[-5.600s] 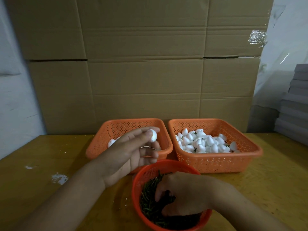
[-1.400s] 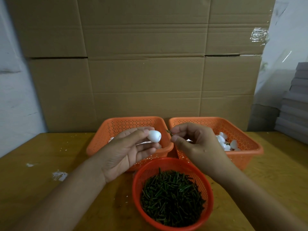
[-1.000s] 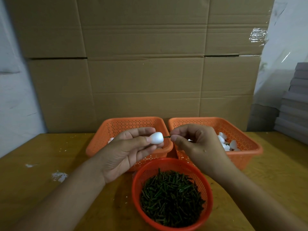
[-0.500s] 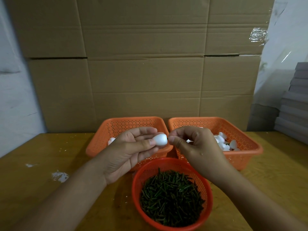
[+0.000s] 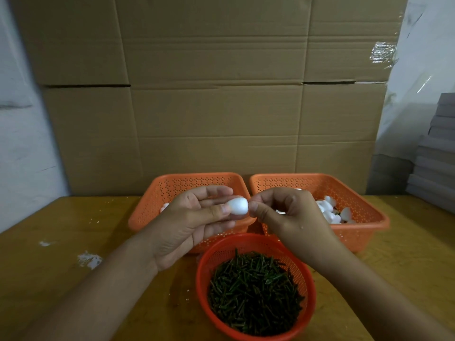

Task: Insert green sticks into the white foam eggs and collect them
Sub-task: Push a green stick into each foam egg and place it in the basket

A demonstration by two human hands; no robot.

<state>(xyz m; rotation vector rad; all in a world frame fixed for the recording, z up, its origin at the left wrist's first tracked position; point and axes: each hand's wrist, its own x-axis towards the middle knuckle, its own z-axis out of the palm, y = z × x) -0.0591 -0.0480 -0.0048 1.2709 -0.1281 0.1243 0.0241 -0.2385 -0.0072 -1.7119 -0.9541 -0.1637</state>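
Egg (image 5: 238,205) pinched in left hand (image 5: 194,223) fingers; right hand (image 5: 288,215) fingertips pressed together against its end.

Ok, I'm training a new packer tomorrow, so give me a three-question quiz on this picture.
1. Which hand holds the foam egg?
2. True or false: the round basket holds green sticks.
3. The loose eggs lie mostly in the: A) left rectangular basket B) right rectangular basket C) table.

Key:
1. The left hand; the right hand pinches at the egg's end.
2. True.
3. B.
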